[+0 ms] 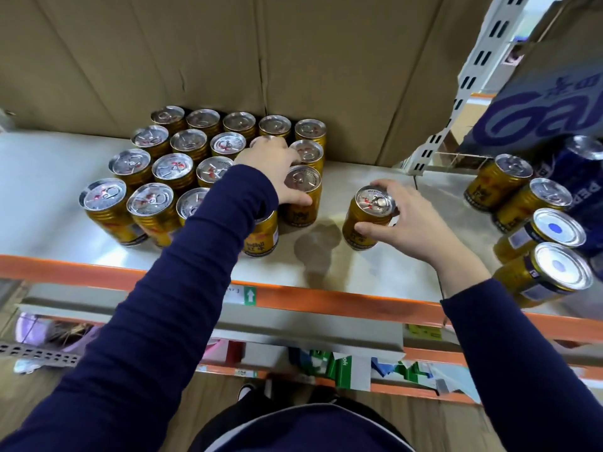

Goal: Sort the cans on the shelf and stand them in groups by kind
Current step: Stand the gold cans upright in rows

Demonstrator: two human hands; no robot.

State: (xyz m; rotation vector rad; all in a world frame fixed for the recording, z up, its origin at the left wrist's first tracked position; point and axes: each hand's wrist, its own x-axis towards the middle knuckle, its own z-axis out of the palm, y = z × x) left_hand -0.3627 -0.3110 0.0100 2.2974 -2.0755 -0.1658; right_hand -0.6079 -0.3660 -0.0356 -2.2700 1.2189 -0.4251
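Your left hand [272, 164] grips a gold can [301, 195] at the block's [182, 164] three o'clock edge; your right hand [408, 223] clasps a lone can [368, 216].

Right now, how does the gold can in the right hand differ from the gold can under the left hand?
The can in the right hand stands alone on the shelf, apart from the block; the can under the left hand sits at the block's right edge, beside other cans. The right hand wraps the first can's side and rim; the left hand reaches over the second with the thumb on its side. Both are upright, gold, pull-tab up.
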